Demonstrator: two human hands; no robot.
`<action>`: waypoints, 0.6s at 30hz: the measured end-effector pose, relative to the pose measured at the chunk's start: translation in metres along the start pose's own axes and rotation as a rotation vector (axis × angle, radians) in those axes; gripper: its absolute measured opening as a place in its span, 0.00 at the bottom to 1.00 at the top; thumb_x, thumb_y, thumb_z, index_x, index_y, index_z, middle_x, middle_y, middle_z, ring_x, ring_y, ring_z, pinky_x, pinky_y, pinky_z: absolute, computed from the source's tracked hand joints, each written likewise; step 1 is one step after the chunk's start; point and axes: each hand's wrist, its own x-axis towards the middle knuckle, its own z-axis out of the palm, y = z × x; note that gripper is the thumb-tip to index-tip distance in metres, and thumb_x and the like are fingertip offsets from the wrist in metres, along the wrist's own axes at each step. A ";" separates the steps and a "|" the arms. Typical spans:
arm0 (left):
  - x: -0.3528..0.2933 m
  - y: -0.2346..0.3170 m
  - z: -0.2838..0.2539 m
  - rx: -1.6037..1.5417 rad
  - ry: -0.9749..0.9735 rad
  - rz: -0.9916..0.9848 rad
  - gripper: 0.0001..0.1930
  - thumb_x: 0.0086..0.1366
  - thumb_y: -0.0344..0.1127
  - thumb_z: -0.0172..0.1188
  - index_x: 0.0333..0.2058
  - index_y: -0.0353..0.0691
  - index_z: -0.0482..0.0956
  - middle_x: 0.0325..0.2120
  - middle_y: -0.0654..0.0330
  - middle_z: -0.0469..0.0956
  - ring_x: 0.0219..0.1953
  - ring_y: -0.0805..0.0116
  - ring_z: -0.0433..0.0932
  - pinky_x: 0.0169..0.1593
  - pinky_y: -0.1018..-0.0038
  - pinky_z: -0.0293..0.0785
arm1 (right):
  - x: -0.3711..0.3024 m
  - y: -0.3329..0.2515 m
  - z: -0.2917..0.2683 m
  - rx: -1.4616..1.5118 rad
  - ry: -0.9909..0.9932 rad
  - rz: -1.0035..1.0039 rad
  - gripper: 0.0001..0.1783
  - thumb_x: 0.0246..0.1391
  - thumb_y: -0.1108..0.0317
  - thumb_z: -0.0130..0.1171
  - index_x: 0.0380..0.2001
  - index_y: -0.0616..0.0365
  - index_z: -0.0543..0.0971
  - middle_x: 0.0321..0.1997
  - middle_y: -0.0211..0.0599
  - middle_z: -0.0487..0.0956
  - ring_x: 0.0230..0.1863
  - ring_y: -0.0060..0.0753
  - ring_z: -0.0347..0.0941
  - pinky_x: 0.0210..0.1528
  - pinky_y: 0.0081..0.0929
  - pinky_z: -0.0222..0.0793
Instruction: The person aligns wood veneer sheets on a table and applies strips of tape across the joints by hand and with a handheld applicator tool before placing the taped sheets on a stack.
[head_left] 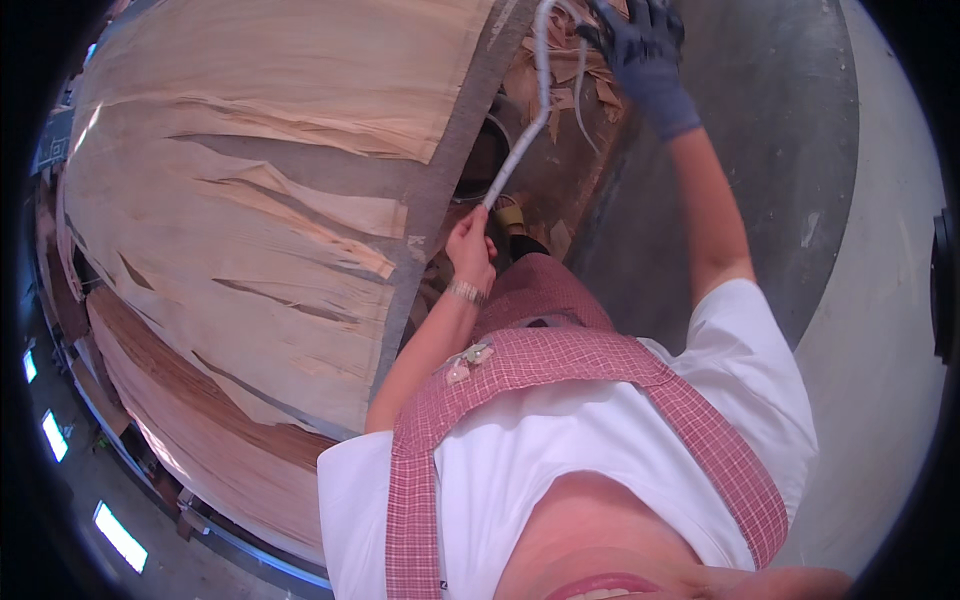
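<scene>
Beside the veneer stack (250,200), the bare left hand (470,245) is closed around the pale tube (515,155). The gloved right hand (640,45) grips the tube's upper end, fingers closed.

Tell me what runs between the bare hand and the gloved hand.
In the head view, a pale wrapped rod spans that stretch. It rises from the bare left hand toward the gloved right hand, and veneer scraps lie beneath it.

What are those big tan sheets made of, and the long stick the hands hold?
The sheets look like thin raw wood veneer: matt, grainy, split along the grain. The stick seems a pale tape-wrapped rod; what is underneath is hidden. The left hand is bare; the right hand wears a dark glove.
</scene>
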 end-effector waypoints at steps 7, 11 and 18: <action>0.131 -0.020 0.055 0.171 0.217 0.387 0.20 0.63 0.42 0.67 0.49 0.36 0.78 0.42 0.60 0.80 0.44 0.67 0.76 0.50 0.72 0.70 | -0.152 -0.100 0.040 1.806 -0.680 1.293 0.14 0.59 0.73 0.59 0.49 0.58 0.78 0.44 0.31 0.83 0.41 0.23 0.79 0.37 0.23 0.77; 0.183 -0.030 0.034 0.178 0.116 0.601 0.26 0.66 0.45 0.60 0.56 0.32 0.74 0.56 0.52 0.74 0.58 0.58 0.71 0.63 0.68 0.62 | -0.159 -0.145 0.069 1.714 -0.745 1.040 0.15 0.56 0.72 0.62 0.48 0.59 0.80 0.44 0.31 0.83 0.43 0.21 0.78 0.44 0.22 0.75; 0.153 -0.026 0.013 0.970 0.347 0.802 0.33 0.74 0.55 0.41 0.63 0.31 0.65 0.64 0.46 0.65 0.67 0.48 0.61 0.70 0.63 0.51 | -0.163 -0.167 0.100 1.688 -0.834 1.061 0.18 0.55 0.67 0.66 0.48 0.60 0.80 0.41 0.33 0.83 0.40 0.25 0.78 0.41 0.24 0.77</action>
